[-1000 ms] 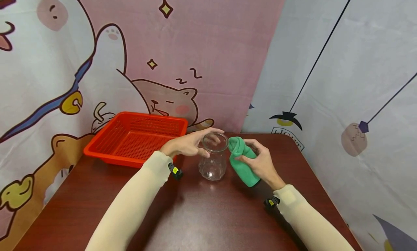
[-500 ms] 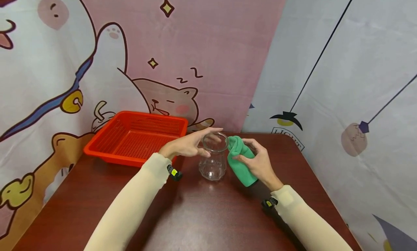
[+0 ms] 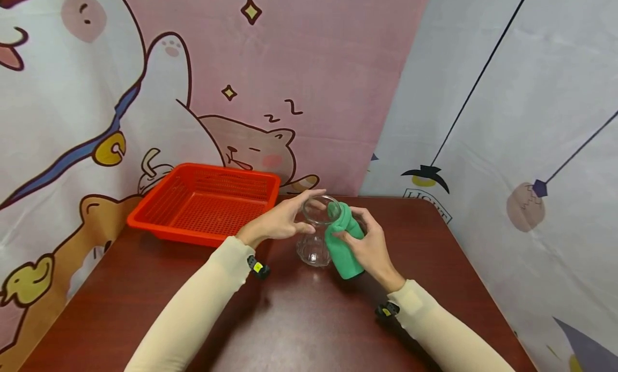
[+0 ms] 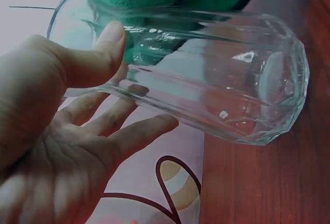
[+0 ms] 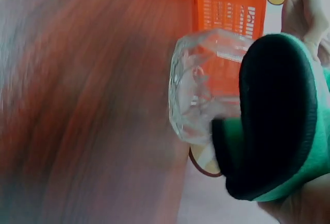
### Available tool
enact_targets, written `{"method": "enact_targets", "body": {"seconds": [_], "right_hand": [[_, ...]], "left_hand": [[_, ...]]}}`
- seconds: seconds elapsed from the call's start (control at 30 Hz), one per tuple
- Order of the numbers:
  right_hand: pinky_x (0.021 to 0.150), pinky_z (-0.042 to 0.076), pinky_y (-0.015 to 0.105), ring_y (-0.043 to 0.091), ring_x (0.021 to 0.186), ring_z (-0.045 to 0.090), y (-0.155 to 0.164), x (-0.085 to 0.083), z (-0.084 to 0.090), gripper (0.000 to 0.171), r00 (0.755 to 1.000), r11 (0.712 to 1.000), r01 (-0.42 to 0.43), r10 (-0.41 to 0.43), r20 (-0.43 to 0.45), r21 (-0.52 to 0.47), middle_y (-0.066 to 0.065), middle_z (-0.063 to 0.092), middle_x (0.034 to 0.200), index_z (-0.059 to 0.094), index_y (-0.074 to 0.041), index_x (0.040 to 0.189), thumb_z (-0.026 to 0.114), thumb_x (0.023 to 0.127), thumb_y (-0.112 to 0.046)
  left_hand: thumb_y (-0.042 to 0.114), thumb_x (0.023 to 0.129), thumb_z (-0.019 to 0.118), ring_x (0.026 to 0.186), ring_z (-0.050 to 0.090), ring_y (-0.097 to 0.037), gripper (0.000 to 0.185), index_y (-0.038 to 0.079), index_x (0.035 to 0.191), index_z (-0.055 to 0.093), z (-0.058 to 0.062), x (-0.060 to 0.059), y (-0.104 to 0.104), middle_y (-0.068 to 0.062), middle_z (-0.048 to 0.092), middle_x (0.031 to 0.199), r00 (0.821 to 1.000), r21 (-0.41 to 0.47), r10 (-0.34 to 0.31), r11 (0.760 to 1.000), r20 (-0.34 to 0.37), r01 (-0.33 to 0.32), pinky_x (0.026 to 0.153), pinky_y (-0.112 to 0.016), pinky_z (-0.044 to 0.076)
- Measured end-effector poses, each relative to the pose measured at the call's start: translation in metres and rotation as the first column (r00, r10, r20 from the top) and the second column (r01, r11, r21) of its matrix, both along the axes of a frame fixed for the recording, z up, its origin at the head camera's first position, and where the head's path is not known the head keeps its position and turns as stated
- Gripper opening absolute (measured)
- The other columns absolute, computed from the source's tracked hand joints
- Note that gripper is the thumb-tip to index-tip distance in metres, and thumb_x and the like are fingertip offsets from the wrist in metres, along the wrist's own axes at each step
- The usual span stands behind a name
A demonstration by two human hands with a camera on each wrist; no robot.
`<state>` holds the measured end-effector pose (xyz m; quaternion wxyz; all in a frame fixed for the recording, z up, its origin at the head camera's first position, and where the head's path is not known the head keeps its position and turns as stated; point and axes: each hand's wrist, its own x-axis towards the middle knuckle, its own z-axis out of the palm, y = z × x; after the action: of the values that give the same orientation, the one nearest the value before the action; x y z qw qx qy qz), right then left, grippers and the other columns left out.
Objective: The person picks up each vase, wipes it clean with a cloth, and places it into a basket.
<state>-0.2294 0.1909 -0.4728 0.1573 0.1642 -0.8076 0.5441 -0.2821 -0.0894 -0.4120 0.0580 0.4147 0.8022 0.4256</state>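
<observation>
A clear glass vase with a flared rim stands upright on the table in the head view. My left hand holds its neck, thumb on the near side and fingers round the far side; the left wrist view shows the thumb against the glass. In my right hand is a folded green cloth, gripped between thumb and fingers. The cloth lies against the vase's right side and overlaps the rim. Its dark edge fills much of the right wrist view and hides part of the vase.
A red plastic basket with slotted walls sits at the back left of the dark wooden table. Behind it hangs a pink and white cartoon-printed curtain. A pale printed curtain borders the table's right side.
My right hand has moved left with the green cloth, from beside the vase to against its side and rim. My left hand has kept its hold on the neck with little movement.
</observation>
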Motion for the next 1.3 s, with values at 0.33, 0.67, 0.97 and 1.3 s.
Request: {"method": "enact_targets", "body": {"seconds": [0.33,0.67,0.97,1.3], "right_hand": [[0.115,0.057,0.047,0.029,0.140,0.070,-0.012,0.007,-0.001,0.070,0.998,0.999,-0.010,0.007,0.068,0.032,0.007,0.069,0.159,0.056,-0.023,0.166,0.091,0.105,-0.023],[0.118,0.056,0.059,0.031,0.141,0.070,-0.017,0.006,-0.012,0.072,0.999,0.999,-0.004,0.002,0.033,0.040,0.010,0.066,0.160,0.047,-0.022,0.171,0.084,0.110,-0.022],[0.104,0.056,0.020,0.011,0.128,0.072,-0.010,0.002,-0.009,0.058,0.999,1.000,0.028,-0.028,-0.016,-0.003,0.005,0.077,0.146,0.069,-0.019,0.153,0.095,0.101,-0.018],[0.085,0.059,0.029,0.016,0.101,0.074,-0.002,0.001,0.001,0.046,0.997,0.990,0.050,-0.058,0.051,0.134,0.000,0.085,0.124,0.081,-0.024,0.131,0.104,0.091,-0.028]], "left_hand": [[-0.007,0.102,0.084,0.150,0.069,-0.040,0.098,0.013,0.182,0.032,-0.002,0.004,0.001,-0.023,0.071,0.158,0.999,0.015,0.037,0.999,-0.001,-0.037,0.122,-0.057,0.060],[-0.004,0.101,0.085,0.148,0.070,-0.040,0.097,0.012,0.181,0.032,-0.002,0.009,0.003,-0.023,0.072,0.156,0.998,0.018,0.064,0.998,-0.012,-0.063,0.129,-0.060,0.054],[-0.007,0.102,0.083,0.150,0.068,-0.040,0.097,0.012,0.181,0.032,-0.003,0.012,0.005,-0.022,0.071,0.157,0.998,0.023,0.067,0.998,-0.021,-0.067,0.127,-0.061,0.055],[-0.007,0.102,0.083,0.149,0.069,-0.041,0.095,0.011,0.181,0.033,-0.005,0.014,0.004,-0.024,0.071,0.157,0.997,0.029,0.077,0.997,-0.009,-0.076,0.128,-0.062,0.053]]}}
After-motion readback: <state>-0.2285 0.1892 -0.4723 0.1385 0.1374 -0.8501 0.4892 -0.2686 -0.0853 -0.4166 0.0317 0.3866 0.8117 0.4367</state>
